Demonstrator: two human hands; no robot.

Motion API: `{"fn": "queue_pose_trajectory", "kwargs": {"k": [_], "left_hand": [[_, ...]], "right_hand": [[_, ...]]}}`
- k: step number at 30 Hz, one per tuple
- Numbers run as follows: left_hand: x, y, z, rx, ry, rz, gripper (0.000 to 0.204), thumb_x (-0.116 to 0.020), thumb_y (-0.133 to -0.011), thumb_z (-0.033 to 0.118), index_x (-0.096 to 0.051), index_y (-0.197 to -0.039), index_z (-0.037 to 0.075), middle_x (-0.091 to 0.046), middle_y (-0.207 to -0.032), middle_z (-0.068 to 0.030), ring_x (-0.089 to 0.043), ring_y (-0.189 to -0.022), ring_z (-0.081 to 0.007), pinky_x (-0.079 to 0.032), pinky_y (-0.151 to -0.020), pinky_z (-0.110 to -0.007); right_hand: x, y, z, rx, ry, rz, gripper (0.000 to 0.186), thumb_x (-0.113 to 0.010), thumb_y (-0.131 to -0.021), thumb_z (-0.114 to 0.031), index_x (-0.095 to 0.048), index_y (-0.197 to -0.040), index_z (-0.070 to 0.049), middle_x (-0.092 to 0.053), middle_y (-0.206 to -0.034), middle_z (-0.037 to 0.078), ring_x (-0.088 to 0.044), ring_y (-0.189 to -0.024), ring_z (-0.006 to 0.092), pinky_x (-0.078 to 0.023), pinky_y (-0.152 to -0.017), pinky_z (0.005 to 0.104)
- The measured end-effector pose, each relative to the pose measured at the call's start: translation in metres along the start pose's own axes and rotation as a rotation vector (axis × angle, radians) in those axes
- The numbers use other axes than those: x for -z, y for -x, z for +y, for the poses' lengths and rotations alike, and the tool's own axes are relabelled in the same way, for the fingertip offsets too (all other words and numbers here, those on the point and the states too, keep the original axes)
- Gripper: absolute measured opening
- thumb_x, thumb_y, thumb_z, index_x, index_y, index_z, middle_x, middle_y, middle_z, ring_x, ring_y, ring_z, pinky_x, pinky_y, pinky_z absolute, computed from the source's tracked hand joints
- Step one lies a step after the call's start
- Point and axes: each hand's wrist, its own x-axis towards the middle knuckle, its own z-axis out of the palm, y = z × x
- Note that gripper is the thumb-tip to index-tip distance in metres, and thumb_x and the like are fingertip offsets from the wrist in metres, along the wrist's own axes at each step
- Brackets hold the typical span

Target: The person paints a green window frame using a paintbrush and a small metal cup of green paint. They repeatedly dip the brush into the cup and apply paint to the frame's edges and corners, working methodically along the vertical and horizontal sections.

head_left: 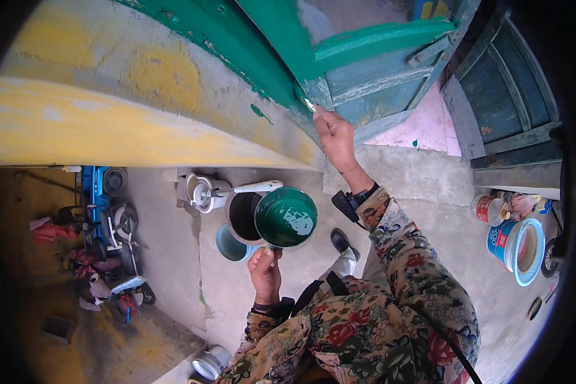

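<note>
The right hand (335, 136) is closed in a narrow grip; the thumb and the fingers are pinching a small paintbrush (308, 102), and its tip is at the edge where the door (371, 99) meets the green frame (272, 80). The bristles are small and partly lost against the green, so I cannot tell exactly how they press. The left hand (264, 272) is curled around the handle of a round pan (286, 233), with the thumb laid along the top. Some of these fingers are hidden behind the handle.

The pan is in front of the person, held out over the floor (262, 294). Its inside is coated with glossy dark green paint, and a pale patch of shine lies on it. Behind its rim, a dark-mouthed bucket (240, 219) is partly covered; whether the two are touching I cannot tell. A light blue bucket (230, 245) and a white pail (203, 194) are near it.

The upper door is smooth green; lower down, the wood is grey-blue and worn. The wall (77, 131) is yellow, with rough grey areas where the colour has peeled. The floor looks like plain concrete. At the far left, a blue vehicle (95, 205) stands in shadow, and the objects around it are difficult to distinguish.
</note>
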Motion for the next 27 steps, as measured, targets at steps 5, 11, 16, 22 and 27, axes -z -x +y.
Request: {"fn": "queue_pose_trajectory", "kwargs": {"k": [5,11,16,22,27], "left_hand": [[0.000,0.000,-0.004,0.004,0.014,-0.002,0.034,-0.061,-0.091,0.020,-0.044,-0.063,0.011,-0.044,-0.061,0.0011,-0.043,-0.067,-0.0149,-0.038,-0.075,-0.034],[0.004,0.005,-0.009,0.023,-0.006,0.012,0.033,-0.062,-0.090,0.019,-0.045,-0.063,0.011,-0.046,-0.062,0.0007,-0.045,-0.069,-0.0158,-0.039,-0.076,-0.034],[0.004,0.004,-0.009,0.017,0.039,0.001,0.033,-0.062,-0.090,0.019,-0.045,-0.063,0.011,-0.046,-0.064,0.0006,-0.045,-0.068,-0.0156,-0.038,-0.075,-0.034],[0.006,0.002,-0.011,0.011,-0.012,-0.004,0.034,-0.061,-0.091,0.020,-0.044,-0.063,0.011,-0.044,-0.063,0.0013,-0.042,-0.068,-0.0151,-0.037,-0.074,-0.034],[0.006,0.000,-0.014,0.028,-0.005,-0.008,0.034,-0.061,-0.091,0.020,-0.044,-0.063,0.010,-0.044,-0.062,0.0011,-0.042,-0.068,-0.0153,-0.037,-0.074,-0.033]], "right_hand": [[-0.008,0.012,0.027,-0.252,0.211,-0.088,0.023,-0.059,-0.085,-0.009,-0.067,-0.106,-0.005,-0.062,-0.076,0.021,-0.062,-0.067,0.0345,-0.048,-0.060,0.0389],[-0.002,0.010,0.022,0.013,0.024,-0.015,0.026,-0.060,-0.085,-0.007,-0.067,-0.109,-0.005,-0.060,-0.075,0.021,-0.062,-0.066,0.0332,-0.048,-0.060,0.0381],[0.009,0.019,0.005,-0.136,0.064,-0.122,0.024,-0.060,-0.088,-0.008,-0.067,-0.110,-0.004,-0.061,-0.077,0.019,-0.061,-0.064,0.0284,-0.048,-0.060,0.0352],[0.008,0.038,0.027,-0.068,-0.002,-0.101,0.024,-0.060,-0.088,-0.008,-0.067,-0.111,-0.005,-0.057,-0.073,0.017,-0.057,-0.059,0.0272,-0.045,-0.055,0.0364],[0.016,0.040,0.011,0.046,0.104,-0.184,0.025,-0.060,-0.087,-0.007,-0.068,-0.111,-0.006,-0.057,-0.073,0.016,-0.057,-0.058,0.0291,-0.045,-0.055,0.0377]]}}
